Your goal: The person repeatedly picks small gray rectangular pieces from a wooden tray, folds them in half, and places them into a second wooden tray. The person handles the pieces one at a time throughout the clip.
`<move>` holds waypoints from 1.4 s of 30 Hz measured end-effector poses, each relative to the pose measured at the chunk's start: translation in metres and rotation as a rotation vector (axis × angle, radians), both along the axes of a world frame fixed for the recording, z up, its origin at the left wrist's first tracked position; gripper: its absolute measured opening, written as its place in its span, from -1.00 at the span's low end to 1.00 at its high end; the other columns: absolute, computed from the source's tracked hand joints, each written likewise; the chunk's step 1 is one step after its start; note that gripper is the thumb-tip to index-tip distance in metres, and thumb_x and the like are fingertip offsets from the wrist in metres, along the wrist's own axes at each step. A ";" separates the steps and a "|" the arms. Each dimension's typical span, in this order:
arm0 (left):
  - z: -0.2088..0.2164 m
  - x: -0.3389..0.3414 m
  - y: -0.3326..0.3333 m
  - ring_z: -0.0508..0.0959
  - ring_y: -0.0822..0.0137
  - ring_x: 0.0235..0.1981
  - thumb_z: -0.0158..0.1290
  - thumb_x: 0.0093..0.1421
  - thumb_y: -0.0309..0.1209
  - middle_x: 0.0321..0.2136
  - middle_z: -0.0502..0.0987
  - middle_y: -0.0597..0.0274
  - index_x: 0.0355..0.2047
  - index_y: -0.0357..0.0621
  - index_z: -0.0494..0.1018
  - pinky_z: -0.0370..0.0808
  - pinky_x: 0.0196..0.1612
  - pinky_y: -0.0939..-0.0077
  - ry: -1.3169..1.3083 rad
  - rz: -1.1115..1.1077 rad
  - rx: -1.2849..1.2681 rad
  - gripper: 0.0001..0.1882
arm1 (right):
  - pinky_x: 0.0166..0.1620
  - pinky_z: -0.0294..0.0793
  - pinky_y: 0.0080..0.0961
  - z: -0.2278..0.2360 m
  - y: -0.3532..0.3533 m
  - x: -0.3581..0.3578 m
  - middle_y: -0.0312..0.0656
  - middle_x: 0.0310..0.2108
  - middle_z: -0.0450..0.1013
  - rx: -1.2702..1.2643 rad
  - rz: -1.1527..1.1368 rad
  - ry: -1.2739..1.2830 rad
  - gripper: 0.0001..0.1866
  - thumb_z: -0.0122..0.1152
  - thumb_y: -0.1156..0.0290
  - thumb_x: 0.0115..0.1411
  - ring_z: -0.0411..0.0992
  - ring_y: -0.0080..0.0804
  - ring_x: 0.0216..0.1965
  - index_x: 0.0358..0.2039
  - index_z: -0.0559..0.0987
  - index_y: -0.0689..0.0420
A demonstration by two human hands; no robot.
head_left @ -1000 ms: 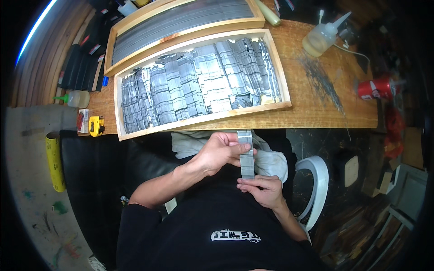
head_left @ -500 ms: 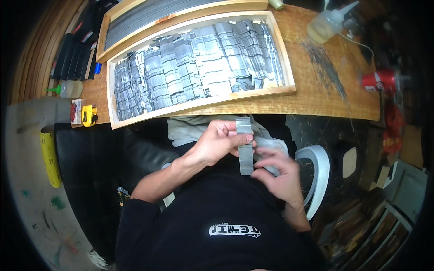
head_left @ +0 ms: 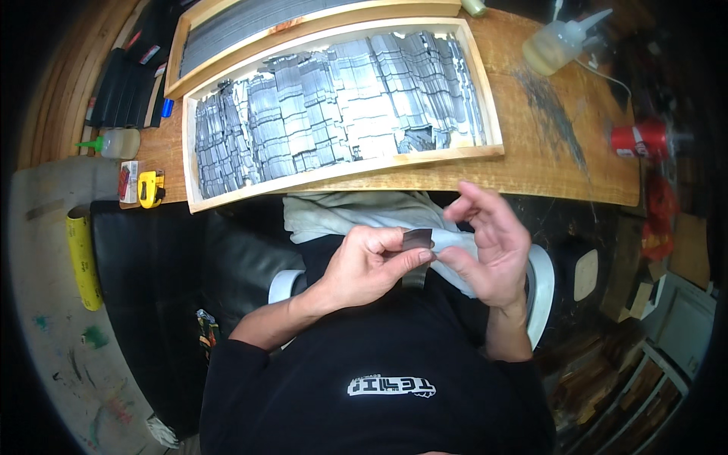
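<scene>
My left hand (head_left: pixel 360 267) pinches a dark grey banded strip (head_left: pixel 417 239) between thumb and fingers, in front of my black shirt. The strip's upper end shows above the thumb; most of the rest is hidden by the hand or foreshortened. Close to its right side, my right hand (head_left: pixel 497 254) is open, with the fingers raised and spread and the thumb pointing at the strip. Whether that thumb touches it I cannot tell. Beyond both hands, a shallow wooden tray (head_left: pixel 345 177) on the table holds rows of thin grey pieces (head_left: pixel 303 114).
Behind the tray stands a second wooden tray (head_left: pixel 176 57) with long grey strips. The wooden table (head_left: pixel 531 171) also bears a squeeze bottle (head_left: pixel 552 49), a red can (head_left: pixel 639 140), a yellow tape measure (head_left: pixel 150 189) and a green-tipped bottle (head_left: pixel 120 143). A grey cloth (head_left: pixel 326 220) lies across my lap.
The strip, earlier upright with its banded face showing, has been tilted so mostly its upper end shows. My left hand has lowered slightly; my right hand has moved up, its fingers opening away.
</scene>
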State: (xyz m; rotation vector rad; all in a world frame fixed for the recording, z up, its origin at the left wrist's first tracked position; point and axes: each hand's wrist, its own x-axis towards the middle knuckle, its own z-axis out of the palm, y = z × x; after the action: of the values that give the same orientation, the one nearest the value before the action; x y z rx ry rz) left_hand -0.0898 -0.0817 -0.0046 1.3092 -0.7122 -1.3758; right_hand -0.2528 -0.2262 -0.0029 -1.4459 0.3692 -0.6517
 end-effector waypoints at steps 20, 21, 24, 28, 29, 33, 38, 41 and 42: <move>0.045 0.046 -0.061 0.75 0.11 -0.34 0.23 -0.01 -0.79 -0.35 0.72 0.04 -0.12 -0.33 0.63 0.68 -0.27 0.36 -0.999 0.108 -0.798 -0.61 | -0.33 0.44 -0.61 0.064 -0.030 0.050 -0.27 -0.37 0.48 -0.567 -0.066 -0.029 -0.66 0.56 0.69 -0.05 0.46 -0.53 -0.36 -0.20 0.79 0.18; 0.042 0.046 -0.062 0.75 0.12 -0.33 0.24 0.04 -0.76 -0.34 0.72 0.04 -0.13 -0.31 0.65 0.68 -0.28 0.38 -0.912 0.107 -0.743 -0.65 | -0.32 0.44 -0.61 0.063 -0.035 0.053 -0.27 -0.37 0.48 -0.575 -0.072 -0.029 -0.66 0.56 0.69 -0.05 0.46 -0.52 -0.36 -0.20 0.79 0.18; 0.038 0.050 -0.066 0.76 0.15 -0.32 0.26 0.16 -0.65 -0.33 0.72 0.03 -0.12 -0.24 0.67 0.66 -0.29 0.43 -0.708 0.061 -0.583 -0.74 | -0.27 0.47 -0.62 0.060 -0.038 0.056 -0.25 -0.37 0.51 -0.470 -0.059 -0.033 -0.70 0.54 0.69 -0.02 0.48 -0.51 -0.34 -0.22 0.78 0.19; 0.043 0.049 -0.066 0.76 0.23 -0.32 0.27 0.23 -0.57 -0.37 0.72 0.03 -0.08 -0.19 0.67 0.64 -0.26 0.50 -0.593 0.032 -0.436 -0.76 | -0.26 0.47 -0.62 0.060 -0.035 0.055 -0.25 -0.36 0.53 -0.531 -0.122 -0.011 -0.73 0.55 0.64 0.02 0.50 -0.52 -0.33 -0.22 0.78 0.19; 0.046 0.048 -0.065 0.76 0.22 -0.32 0.27 0.24 -0.56 -0.37 0.72 0.04 -0.10 -0.21 0.67 0.64 -0.25 0.51 -0.634 0.025 -0.391 -0.78 | -0.26 0.47 -0.62 0.061 -0.034 0.055 -0.25 -0.36 0.54 -0.552 -0.148 0.000 -0.74 0.55 0.63 0.03 0.50 -0.52 -0.33 -0.22 0.78 0.19; 0.051 0.035 -0.038 0.63 0.54 -0.40 0.27 0.33 -0.49 -0.40 0.72 0.20 -0.12 -0.33 0.69 0.57 -0.37 0.60 -0.227 -0.107 -0.212 -0.82 | -0.30 0.47 -0.64 0.069 -0.015 0.033 -0.25 -0.34 0.49 -0.234 -0.008 0.119 -0.77 0.43 0.59 0.22 0.48 -0.61 -0.33 -0.09 0.72 0.30; 0.008 0.025 -0.013 0.75 0.34 -0.29 0.20 0.38 -0.45 -0.28 0.74 0.11 -0.09 -0.26 0.68 0.68 -0.32 0.58 0.339 -0.139 0.202 -0.82 | -0.36 0.50 -0.70 -0.008 0.014 0.014 -0.22 -0.27 0.48 0.462 0.108 0.165 -0.83 0.23 0.70 0.29 0.49 -0.66 -0.41 -0.12 0.64 0.43; -0.014 0.023 -0.013 0.77 0.24 -0.29 0.20 0.37 -0.47 -0.27 0.74 0.04 -0.10 -0.30 0.67 0.71 -0.33 0.52 0.354 -0.120 0.284 -0.82 | -0.46 0.45 -0.71 -0.033 0.018 0.017 -0.27 -0.35 0.53 0.556 0.078 0.241 -0.86 0.24 0.56 0.37 0.45 -0.72 -0.48 -0.18 0.65 0.40; -0.020 0.023 -0.013 0.77 0.23 -0.29 0.20 0.37 -0.46 -0.27 0.74 0.04 -0.10 -0.30 0.67 0.71 -0.33 0.52 0.345 -0.122 0.304 -0.82 | -0.47 0.40 -0.73 -0.038 0.020 0.018 -0.31 -0.39 0.51 0.568 0.049 0.255 -0.87 0.24 0.54 0.38 0.42 -0.74 -0.50 -0.20 0.66 0.37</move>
State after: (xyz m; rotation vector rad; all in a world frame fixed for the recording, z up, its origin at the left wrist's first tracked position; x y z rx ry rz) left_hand -0.0665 -0.0951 -0.0251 1.2276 -0.3612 -1.8072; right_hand -0.2345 -0.2057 -0.0411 -0.9866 0.6578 -0.2841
